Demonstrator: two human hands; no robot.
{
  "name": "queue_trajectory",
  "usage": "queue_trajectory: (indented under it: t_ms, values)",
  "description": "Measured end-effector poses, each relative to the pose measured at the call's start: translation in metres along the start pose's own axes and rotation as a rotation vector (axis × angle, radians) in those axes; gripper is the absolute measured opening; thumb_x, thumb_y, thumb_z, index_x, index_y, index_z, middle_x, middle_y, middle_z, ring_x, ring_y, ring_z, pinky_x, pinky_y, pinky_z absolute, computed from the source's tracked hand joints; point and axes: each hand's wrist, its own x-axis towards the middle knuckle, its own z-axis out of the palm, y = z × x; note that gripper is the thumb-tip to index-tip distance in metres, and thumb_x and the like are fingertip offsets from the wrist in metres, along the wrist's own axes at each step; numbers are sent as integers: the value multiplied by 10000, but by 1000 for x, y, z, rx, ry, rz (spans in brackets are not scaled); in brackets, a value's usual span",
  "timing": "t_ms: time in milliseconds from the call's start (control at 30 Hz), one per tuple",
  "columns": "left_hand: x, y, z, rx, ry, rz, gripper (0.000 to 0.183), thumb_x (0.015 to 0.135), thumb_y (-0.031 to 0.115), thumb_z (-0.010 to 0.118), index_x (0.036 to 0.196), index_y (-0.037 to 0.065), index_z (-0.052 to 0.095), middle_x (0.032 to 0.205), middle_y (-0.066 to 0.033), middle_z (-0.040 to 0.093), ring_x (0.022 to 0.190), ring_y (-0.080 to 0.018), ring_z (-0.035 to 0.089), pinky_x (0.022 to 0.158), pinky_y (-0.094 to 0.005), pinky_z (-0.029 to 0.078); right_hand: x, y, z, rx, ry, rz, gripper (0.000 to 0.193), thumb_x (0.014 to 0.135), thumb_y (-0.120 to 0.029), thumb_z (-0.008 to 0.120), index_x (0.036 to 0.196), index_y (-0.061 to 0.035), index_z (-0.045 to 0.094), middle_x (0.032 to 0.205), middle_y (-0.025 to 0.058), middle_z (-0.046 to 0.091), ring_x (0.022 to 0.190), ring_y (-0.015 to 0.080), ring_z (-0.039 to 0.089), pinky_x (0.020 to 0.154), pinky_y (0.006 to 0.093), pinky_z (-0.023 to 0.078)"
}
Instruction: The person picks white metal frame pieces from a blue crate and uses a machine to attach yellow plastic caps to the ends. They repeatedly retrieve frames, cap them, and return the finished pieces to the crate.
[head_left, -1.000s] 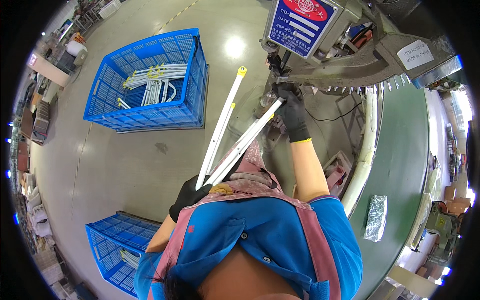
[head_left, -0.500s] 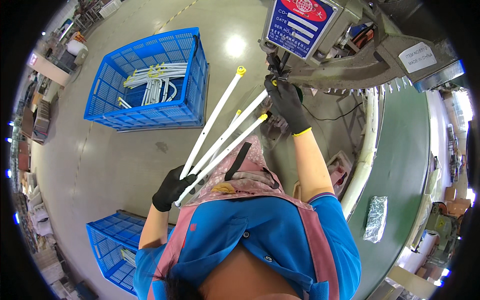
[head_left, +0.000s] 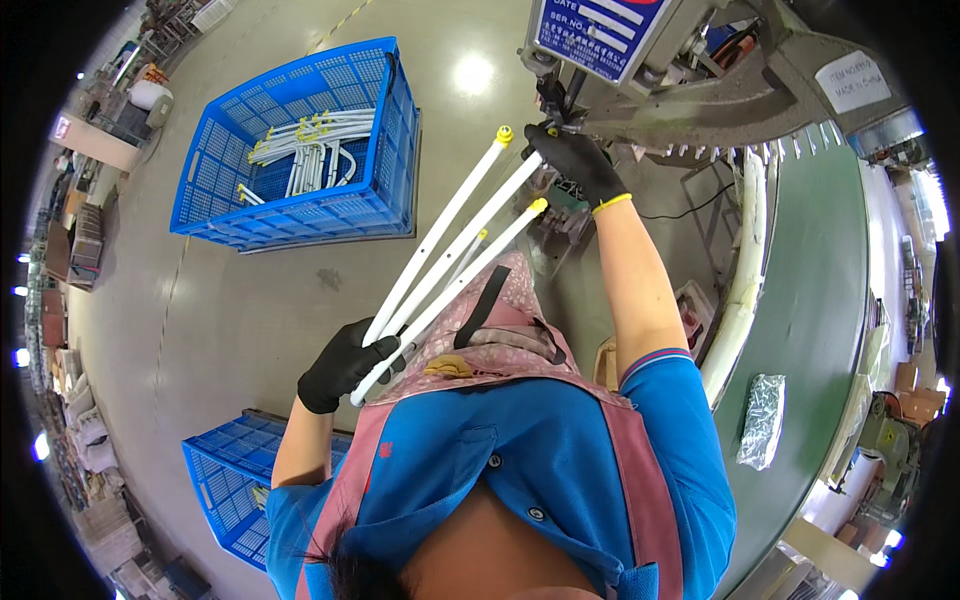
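My left hand (head_left: 348, 366), in a black glove, is closed around the lower ends of several white tubes (head_left: 432, 241) that fan up and to the right. Yellow fittings (head_left: 538, 206) cap their upper ends. At the machine (head_left: 680, 110), my right hand (head_left: 578, 162), also gloved in black, grips the upper end of the middle tube (head_left: 480, 217), just under a dark tool head (head_left: 551, 98). Its fingertips are partly hidden there. A shorter-looking tube with a yellow tip shows behind the others, mostly covered by them.
A large blue crate (head_left: 395, 170) with white tubes in it stands on the floor at the far left. A second blue crate (head_left: 225, 500) is at the near left. To the right runs a green surface (head_left: 805, 300) bearing a clear bag of small parts (head_left: 762, 422).
The machine sits slightly higher in view. The tubes have drawn a little closer together, and their upper ends have shifted slightly up and right. Both hands keep their hold.
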Motion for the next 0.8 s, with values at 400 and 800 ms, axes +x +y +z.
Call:
queue_trajectory:
  t_ms: [400,800]
  values:
    - [13,-26,-5,31,-92,2,414,840,270,651,1125,-19,571,884,-83,651,797,-146,597,756,-294,471,-15,29,16,132,-25,-144,327,909,-298,554,1045,-3,585,814,82,623,757,134,592,660,287,465]
    - [21,-34,-19,-36,-208,14,436,758,175,723,1116,-30,582,937,-94,661,804,-138,633,743,-283,503,-73,96,30,254,66,81,269,858,-219,591,1019,-6,622,850,71,639,728,133,575,639,283,458]
